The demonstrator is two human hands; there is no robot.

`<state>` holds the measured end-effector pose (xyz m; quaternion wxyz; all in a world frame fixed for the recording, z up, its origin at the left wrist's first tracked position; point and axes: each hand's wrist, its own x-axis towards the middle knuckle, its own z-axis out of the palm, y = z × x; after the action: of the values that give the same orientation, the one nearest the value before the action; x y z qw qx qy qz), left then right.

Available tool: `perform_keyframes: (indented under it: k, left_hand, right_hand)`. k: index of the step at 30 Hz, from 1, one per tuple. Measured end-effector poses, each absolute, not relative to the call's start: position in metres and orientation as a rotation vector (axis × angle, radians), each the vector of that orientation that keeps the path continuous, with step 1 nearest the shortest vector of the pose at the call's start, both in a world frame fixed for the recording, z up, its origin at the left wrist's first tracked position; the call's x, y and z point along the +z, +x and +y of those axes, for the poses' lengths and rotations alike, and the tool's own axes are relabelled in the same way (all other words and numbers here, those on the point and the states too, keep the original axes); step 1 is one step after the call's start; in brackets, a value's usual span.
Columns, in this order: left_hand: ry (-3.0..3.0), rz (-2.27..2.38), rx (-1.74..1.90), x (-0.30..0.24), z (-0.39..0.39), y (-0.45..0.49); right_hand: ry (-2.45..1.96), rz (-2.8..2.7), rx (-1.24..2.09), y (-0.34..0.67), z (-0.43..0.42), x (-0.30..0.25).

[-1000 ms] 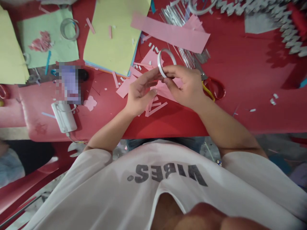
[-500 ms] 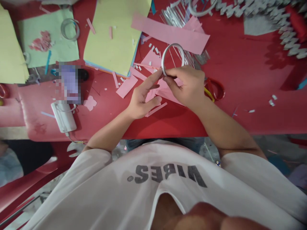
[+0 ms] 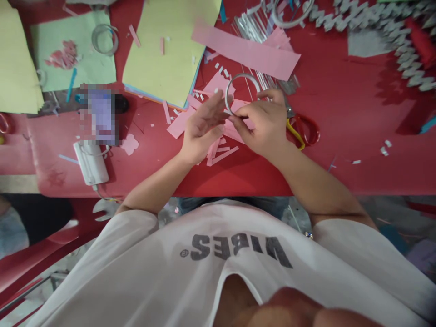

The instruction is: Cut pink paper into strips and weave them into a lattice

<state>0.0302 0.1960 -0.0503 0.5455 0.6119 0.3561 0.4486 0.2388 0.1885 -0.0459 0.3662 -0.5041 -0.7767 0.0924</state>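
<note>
My right hand (image 3: 264, 122) pinches the near edge of a thin white tape ring (image 3: 242, 78) and holds it over the red table (image 3: 340, 136). My left hand (image 3: 202, 125) is beside it, fingers stretched out, fingertips touching the ring's left side. Pink paper strips and scraps (image 3: 221, 152) lie under and around both hands.
A long pink paper strip (image 3: 245, 50) lies behind the hands. Yellow paper sheets (image 3: 170, 50) and a green sheet (image 3: 73, 52) with another tape ring (image 3: 105, 40) are at the left. Red-handled scissors (image 3: 304, 129) lie right of my right hand. A white charger (image 3: 91, 162) sits near the table edge. Silver zigzag trim (image 3: 391, 27) is far right.
The ring has tilted and come lower, closer to the table. My left hand moved in against its left side, and my right hand shifted its pinch on the near edge.
</note>
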Motion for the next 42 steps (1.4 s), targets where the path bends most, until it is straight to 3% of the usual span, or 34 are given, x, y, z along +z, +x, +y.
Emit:
perform_keyframes:
  k: [8, 16, 23, 32, 36, 42]
  left_hand:
    - [1.583, 0.874, 1.023, -0.041, 0.183, 0.032]
    - [1.611, 1.124, 1.101, -0.036, 0.183, 0.032]
    - [1.665, 1.167, 1.084, -0.031, 0.188, 0.033]
    - [1.306, 0.947, 1.057, -0.039, 0.194, 0.034]
    - [1.116, 1.002, 1.217, -0.045, 0.212, 0.022]
    - [1.022, 1.041, 1.269, -0.049, 0.232, 0.009]
  right_hand:
    - [-1.275, -2.052, -0.017, 0.243, 0.190, -0.044]
    - [-1.297, -2.094, 0.253, 0.240, 0.186, -0.046]
    - [-1.289, -2.064, 0.282, 0.236, 0.184, -0.044]
    - [-1.215, -1.926, 0.367, 0.229, 0.177, -0.037]
    - [-1.207, -1.897, 0.335, 0.231, 0.178, -0.035]
    - [-1.362, -1.960, 0.180, 0.272, 0.221, -0.068]
